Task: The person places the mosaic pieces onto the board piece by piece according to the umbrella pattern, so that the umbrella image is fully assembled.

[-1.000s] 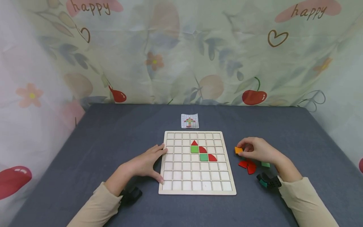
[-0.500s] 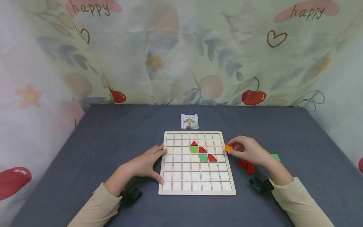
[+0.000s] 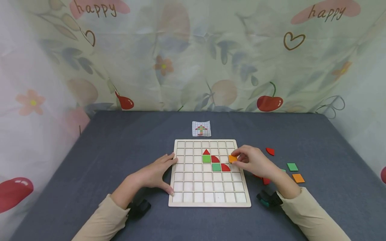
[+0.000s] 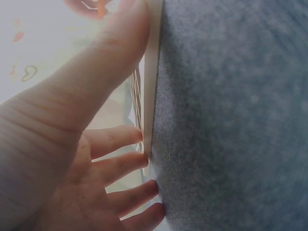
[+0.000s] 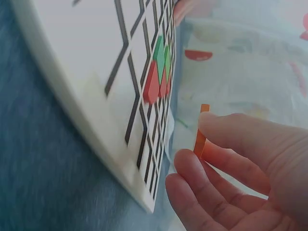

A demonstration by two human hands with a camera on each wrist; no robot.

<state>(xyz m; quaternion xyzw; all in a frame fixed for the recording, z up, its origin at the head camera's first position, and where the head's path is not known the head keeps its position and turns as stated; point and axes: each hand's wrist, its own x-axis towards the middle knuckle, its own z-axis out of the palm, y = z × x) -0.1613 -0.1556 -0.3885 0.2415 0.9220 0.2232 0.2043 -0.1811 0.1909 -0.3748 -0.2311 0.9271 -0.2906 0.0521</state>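
Note:
My right hand (image 3: 254, 162) pinches an orange square tile (image 3: 232, 159) between thumb and fingertips, over the right side of a pale wooden grid board (image 3: 193, 185). In the right wrist view the tile (image 5: 200, 137) appears edge-on, apart from the board. My left hand (image 3: 155, 172) rests at the board's left edge, thumb and fingers spread along it. Set in the grid are a red triangle (image 3: 206, 152), a light green square (image 3: 206, 158) below it, a red quarter circle (image 3: 214, 159), a darker green square (image 3: 216, 167) and another red quarter circle (image 3: 225, 167).
Behind the board lies a small printed pattern card (image 3: 201, 129). On the right are a red quarter piece (image 3: 270, 151), a green square (image 3: 292, 167) and an orange square (image 3: 298, 178). More red pieces (image 3: 266, 181) are partly hidden by the right hand. A printed curtain hangs behind the table.
My right hand has carried the orange tile leftward from beside the loose pieces to over the board's right columns, uncovering pieces on the table. The left hand has stayed put.

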